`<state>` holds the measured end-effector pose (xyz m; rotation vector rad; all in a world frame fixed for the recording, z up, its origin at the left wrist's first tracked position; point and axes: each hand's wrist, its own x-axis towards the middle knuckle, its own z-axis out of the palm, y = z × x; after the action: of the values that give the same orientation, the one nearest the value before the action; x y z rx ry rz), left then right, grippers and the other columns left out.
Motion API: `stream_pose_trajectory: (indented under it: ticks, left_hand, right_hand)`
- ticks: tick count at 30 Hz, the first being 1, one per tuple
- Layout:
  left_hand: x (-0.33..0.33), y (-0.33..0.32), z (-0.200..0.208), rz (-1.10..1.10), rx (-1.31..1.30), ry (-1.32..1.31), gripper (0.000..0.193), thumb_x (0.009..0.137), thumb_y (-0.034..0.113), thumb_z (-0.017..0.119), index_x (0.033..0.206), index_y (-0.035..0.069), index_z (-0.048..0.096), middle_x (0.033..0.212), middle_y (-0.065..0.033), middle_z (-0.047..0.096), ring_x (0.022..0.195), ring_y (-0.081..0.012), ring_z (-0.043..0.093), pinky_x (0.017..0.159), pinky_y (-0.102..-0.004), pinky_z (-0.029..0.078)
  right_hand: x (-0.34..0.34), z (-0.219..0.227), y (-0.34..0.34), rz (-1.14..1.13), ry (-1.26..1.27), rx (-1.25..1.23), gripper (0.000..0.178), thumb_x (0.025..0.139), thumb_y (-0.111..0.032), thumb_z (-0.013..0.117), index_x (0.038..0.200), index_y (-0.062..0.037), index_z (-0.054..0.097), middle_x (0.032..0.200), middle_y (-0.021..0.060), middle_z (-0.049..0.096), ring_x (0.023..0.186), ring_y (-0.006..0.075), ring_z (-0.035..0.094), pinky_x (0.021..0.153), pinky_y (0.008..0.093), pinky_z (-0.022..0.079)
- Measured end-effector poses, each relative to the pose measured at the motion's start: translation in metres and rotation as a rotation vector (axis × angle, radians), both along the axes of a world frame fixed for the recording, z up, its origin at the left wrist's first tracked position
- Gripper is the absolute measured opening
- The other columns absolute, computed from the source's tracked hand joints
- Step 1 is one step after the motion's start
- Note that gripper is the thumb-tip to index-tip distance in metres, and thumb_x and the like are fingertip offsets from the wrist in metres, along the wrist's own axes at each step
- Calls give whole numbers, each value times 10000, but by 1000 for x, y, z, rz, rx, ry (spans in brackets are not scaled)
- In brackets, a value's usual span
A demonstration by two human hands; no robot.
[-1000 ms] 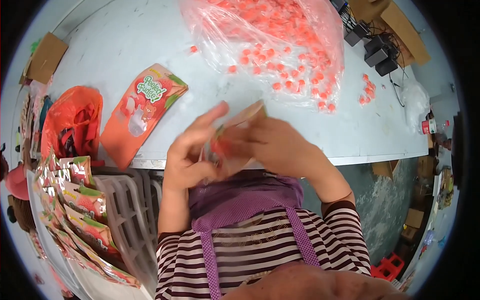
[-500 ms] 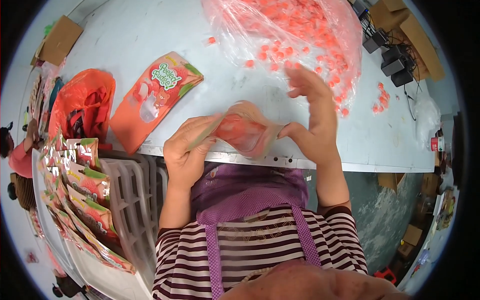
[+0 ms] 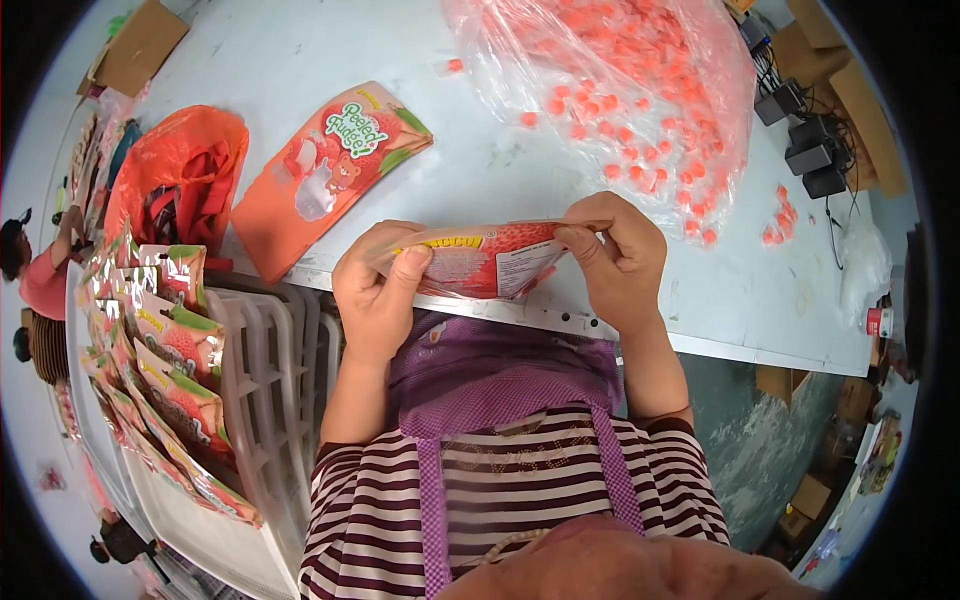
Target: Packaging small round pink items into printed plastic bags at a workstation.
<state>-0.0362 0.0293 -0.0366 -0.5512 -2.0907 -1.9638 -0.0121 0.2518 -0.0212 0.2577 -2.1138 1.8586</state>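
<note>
Currently, a red and tan pouch is held sideways between both hands, just above the near edge of the pale table, its printed back turned up. Its left end is clamped by the left hand, thumb laid over the face; its right end is pinched between thumb and fingers of the right hand. Whether anything is contained in it cannot be made out from this angle. Beyond the left hand, a flat pouch is laid on the table, and an orange plastic bag is set farther left. Nearer the body, glossy pouches are bunched in a pale plastic crate. Beyond the right hand, small red pieces are spread inside and around a clear plastic bag; black power adapters are clustered at far right.
</note>
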Motion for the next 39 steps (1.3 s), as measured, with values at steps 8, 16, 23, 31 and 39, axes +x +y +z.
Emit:
stream_pose_trajectory:
  ticks: [8,16,23,31,39]
  left_hand:
    - [-2,-9,14,-237,205,-269,224,706,10,722,905,-44,634,867,-107,613,707,-154,571,637,-256,456]
    - [8,-12,25,-124,33,107,151,669,-4,717,798,-30,643,748,-111,607,681,-195,569,603,-294,450]
    - [26,-8,42,28,-404,632,280,569,77,749,832,24,667,758,-59,599,658,-208,555,579,-299,451]
    - [49,-21,48,25,-456,701,448,460,189,706,876,27,659,774,-35,557,675,-206,531,576,-305,432]
    - [75,-38,49,88,-410,609,335,573,51,689,906,43,661,758,-40,559,632,-189,527,572,-297,418]
  right_hand:
    - [1,6,-10,-6,288,272,118,789,-24,660,868,40,599,752,73,583,640,113,518,554,224,399]
    - [-3,-1,0,135,278,155,163,741,-33,691,863,10,591,785,84,595,686,168,550,635,271,434]
    - [7,57,-16,30,581,835,243,618,-40,684,846,-61,603,818,36,594,740,216,559,769,377,437]
    - [3,47,-30,273,647,699,148,614,-34,634,752,-67,592,693,26,544,604,211,511,676,391,458]
    - [0,54,-37,518,491,597,159,656,-8,631,807,-48,601,692,79,554,599,236,503,602,360,434]
